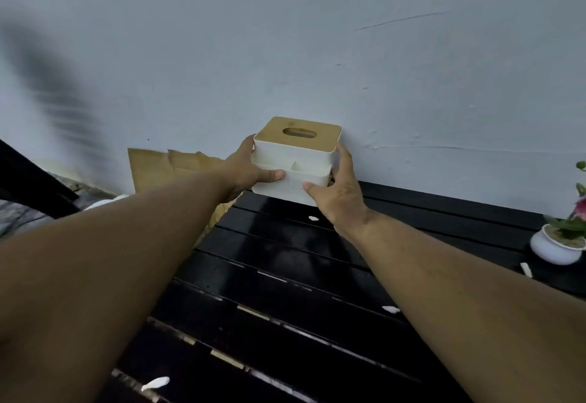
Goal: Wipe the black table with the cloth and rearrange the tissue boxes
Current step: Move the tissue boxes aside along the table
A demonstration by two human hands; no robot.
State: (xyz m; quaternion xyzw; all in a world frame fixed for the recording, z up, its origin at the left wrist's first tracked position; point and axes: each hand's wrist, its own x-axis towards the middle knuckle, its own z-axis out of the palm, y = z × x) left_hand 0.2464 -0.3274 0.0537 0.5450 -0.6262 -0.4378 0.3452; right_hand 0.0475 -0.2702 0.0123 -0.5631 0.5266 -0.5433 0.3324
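Note:
A white tissue box (293,156) with a wooden lid and an oval slot sits at the far left corner of the black slatted table (285,275), close against the wall. My left hand (250,169) grips its left side, thumb on the front. My right hand (339,190) holds its right side and front corner. No cloth is in view. Small white scraps (390,309) lie on the slats.
A white pot with pink flowers (558,244) stands at the table's right end. Brown cardboard (165,164) leans on the wall left of the table. The pale wall (317,53) runs right behind the box. A dark object (28,177) sits at the far left.

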